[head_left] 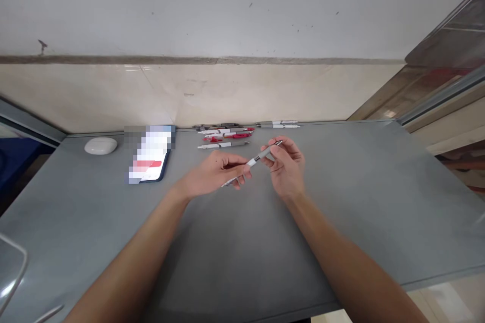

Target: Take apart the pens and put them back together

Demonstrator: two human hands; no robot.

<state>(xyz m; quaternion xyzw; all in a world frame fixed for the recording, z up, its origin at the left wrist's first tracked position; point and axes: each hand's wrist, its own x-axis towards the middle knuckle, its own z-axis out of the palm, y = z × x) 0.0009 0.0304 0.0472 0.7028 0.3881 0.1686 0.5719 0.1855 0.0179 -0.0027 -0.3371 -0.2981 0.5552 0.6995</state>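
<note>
Between my two hands is a white and grey pen (251, 162), tilted with its silver tip up to the right. My left hand (217, 170) is closed around the white rear part of the barrel. With thumb and fingers, my right hand (287, 164) pinches the grey grip near the tip. Just beyond my hands lies a group of several pens, among them a white and grey pen (223, 145) and a red pen (238, 136). More white and grey pens (278, 125) lie together to their right, near the wall.
The grey table (364, 186) runs along a tiled wall (265, 93). A phone (153, 154) with a partly blurred screen lies at the left, beside a white rounded case (100, 146). A white cable (23, 262) curves at the lower left edge.
</note>
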